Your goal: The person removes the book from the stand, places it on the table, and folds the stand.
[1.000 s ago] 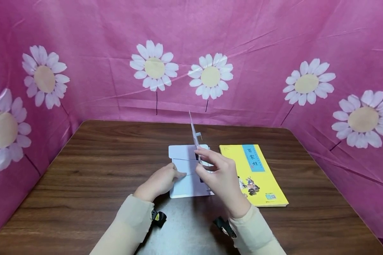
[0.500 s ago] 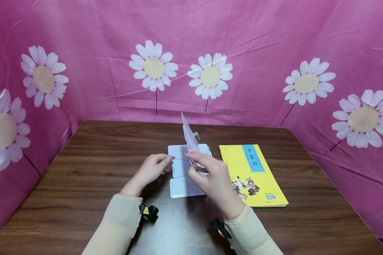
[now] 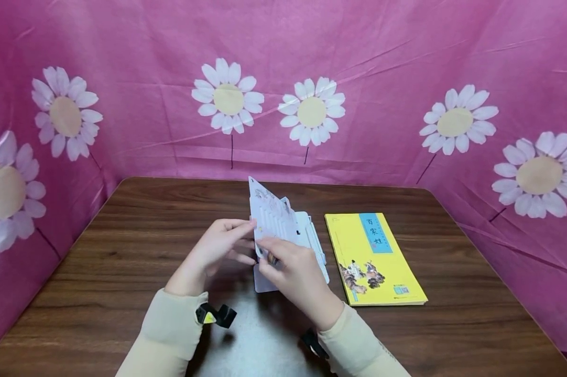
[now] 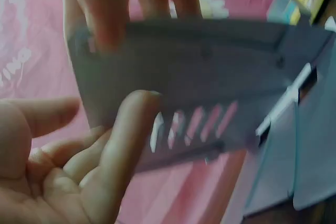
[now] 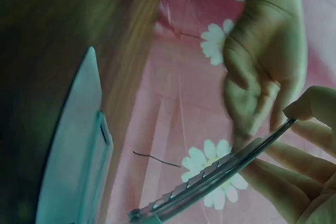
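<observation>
A white plastic folding stand [image 3: 310, 241] lies spread on the table with its slotted, printed panel [image 3: 275, 219] raised and leaning left. My right hand [image 3: 296, 272] pinches the panel's near corner between thumb and fingers. At the panel's left edge is my left hand [image 3: 217, 246], fingers extended and apart, the upper fingertip right at the edge. In the left wrist view, a digit of my left hand [image 4: 118, 156] overlaps the panel's underside [image 4: 199, 77], which has a row of slanted slots. From the right wrist view, the panel [image 5: 205, 182] is seen edge-on, gripped by my right hand [image 5: 299, 177].
A yellow book [image 3: 378, 262] with a blue title strip lies to the right of the stand. The brown wooden table [image 3: 137, 251] ends at a pink cloth backdrop [image 3: 161, 120] with white flowers. A black camera strap is on each wrist.
The raised panel has tilted left, showing its printed face, as my right hand moved left with it. My left hand came off the stand's base and rose to the panel's left edge.
</observation>
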Demonstrator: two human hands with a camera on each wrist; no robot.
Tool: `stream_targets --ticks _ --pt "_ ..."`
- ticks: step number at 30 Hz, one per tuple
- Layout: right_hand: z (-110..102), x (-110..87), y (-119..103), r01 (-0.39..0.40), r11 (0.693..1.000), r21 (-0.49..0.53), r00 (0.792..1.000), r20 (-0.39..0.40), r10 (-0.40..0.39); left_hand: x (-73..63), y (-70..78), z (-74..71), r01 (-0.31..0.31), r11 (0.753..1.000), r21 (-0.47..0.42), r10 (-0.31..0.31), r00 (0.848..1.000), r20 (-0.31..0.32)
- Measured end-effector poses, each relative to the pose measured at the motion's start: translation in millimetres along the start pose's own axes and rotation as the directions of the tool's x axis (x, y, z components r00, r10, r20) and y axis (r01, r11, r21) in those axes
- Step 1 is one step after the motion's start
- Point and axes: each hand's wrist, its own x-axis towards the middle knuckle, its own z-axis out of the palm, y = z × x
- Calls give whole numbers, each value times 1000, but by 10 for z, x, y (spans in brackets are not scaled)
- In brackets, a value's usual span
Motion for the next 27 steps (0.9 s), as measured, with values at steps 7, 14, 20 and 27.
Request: stream_targets --ticks 7,14,20,27 --pt "35 -22 26 -26 998 61 996 88 21 -17 -10 14 -42 990 137 51 996 -68" --pt "-141 36 154 -286 942 175 955 133 266 24 -85 -112 -1 973 233 35 990 -139" --pt "-329 79 340 -441 887 135 897 93 432 45 -155 -269 71 953 293 -25 987 -157" --pt "-511 87 518 -639 766 72 769 91 633 53 -219 -378 137 929 343 -92 985 -143"
